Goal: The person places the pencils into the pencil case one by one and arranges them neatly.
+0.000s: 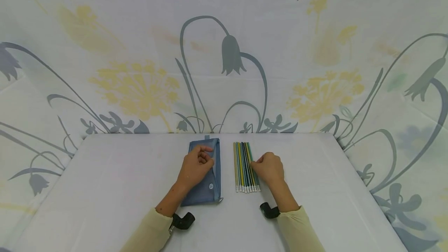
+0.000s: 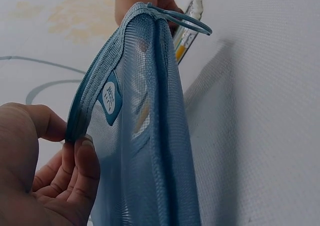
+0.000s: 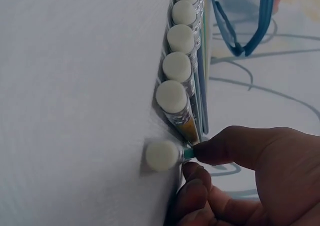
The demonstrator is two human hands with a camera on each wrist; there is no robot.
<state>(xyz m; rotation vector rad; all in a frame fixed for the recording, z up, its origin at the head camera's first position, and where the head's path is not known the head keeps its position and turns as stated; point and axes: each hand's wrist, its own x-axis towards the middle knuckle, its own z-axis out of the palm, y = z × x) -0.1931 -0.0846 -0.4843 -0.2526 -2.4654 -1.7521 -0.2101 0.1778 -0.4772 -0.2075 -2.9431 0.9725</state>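
Head view: 1 row pencils (image 1: 242, 166), R of blue mesh pouch (image 1: 203, 194), long axes approx. parallel to pouch's. R hand (image 1: 271, 167), nearer pencils, pinches outermost green pencil (image 3: 165, 156); L hand (image 1: 195, 168) pinches pouch's edge.

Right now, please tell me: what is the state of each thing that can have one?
Blue pouch: one edge lifted; whether it is open inside, I cannot tell.
Pencils: laid side by side in a row.
Green end pencil: eraser end slightly apart from the next.
Left hand: pinches the pouch's edge.
Right hand: pinches the green end pencil.
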